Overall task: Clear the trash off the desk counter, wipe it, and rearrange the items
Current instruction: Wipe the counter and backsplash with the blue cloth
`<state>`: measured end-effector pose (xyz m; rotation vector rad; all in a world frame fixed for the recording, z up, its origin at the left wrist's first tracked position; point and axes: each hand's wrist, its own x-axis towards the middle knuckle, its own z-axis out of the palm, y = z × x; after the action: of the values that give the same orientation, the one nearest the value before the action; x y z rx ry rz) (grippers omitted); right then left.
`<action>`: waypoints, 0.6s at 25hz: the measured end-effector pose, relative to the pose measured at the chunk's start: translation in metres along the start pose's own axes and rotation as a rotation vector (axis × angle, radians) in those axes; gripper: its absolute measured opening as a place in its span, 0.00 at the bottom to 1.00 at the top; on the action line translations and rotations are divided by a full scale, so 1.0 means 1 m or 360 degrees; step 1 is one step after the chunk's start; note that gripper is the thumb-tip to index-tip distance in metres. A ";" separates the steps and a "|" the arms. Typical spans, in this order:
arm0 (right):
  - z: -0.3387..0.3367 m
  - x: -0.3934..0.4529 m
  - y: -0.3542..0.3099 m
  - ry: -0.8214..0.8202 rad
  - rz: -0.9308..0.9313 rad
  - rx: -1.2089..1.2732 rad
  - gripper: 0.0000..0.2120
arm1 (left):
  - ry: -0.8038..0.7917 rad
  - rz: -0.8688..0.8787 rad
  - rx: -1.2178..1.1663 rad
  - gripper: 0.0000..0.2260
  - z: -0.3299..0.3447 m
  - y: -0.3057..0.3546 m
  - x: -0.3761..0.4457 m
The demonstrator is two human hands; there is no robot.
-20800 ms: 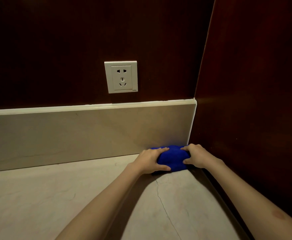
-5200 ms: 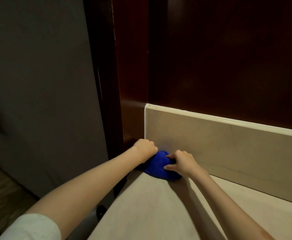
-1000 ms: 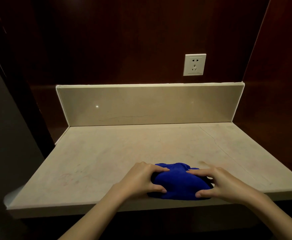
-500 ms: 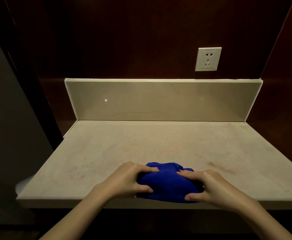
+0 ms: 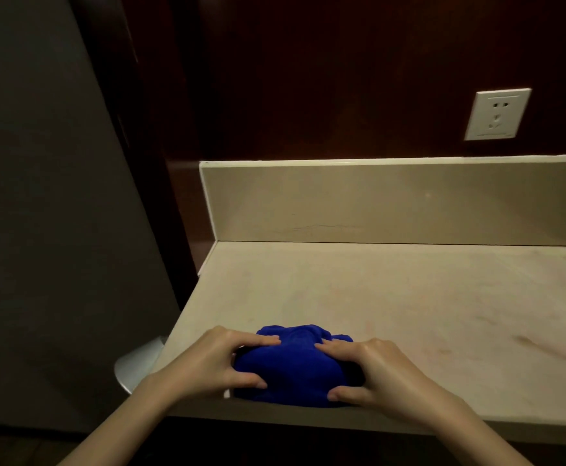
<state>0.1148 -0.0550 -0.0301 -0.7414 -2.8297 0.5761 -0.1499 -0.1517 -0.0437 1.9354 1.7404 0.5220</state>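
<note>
My left hand [image 5: 212, 363] and right hand [image 5: 374, 375] each hold one side of the cloth [image 5: 291, 368] in a curled grip, thumbs on its near edge. It is deep blue, bunched, at the surface's [image 5: 409, 297] front edge, toward its left end.

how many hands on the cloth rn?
2. The left hand grips the left side of the blue cloth; the right hand grips its right side, near the counter's front edge.
</note>
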 end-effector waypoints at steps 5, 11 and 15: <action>0.018 0.041 -0.031 -0.0012 -0.0069 -0.0065 0.30 | 0.0080 -0.0022 -0.0086 0.26 -0.026 -0.034 -0.030; 0.033 0.066 -0.045 0.0052 -0.0026 -0.0053 0.29 | 0.0097 -0.0039 -0.0152 0.27 -0.041 -0.059 -0.041; 0.036 0.080 -0.044 0.0083 0.0043 0.0031 0.27 | 0.0088 -0.0044 -0.0158 0.24 -0.050 -0.073 -0.028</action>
<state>0.0171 -0.0618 -0.0407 -0.7809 -2.7662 0.5792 -0.2415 -0.1691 -0.0448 1.8419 1.7385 0.6456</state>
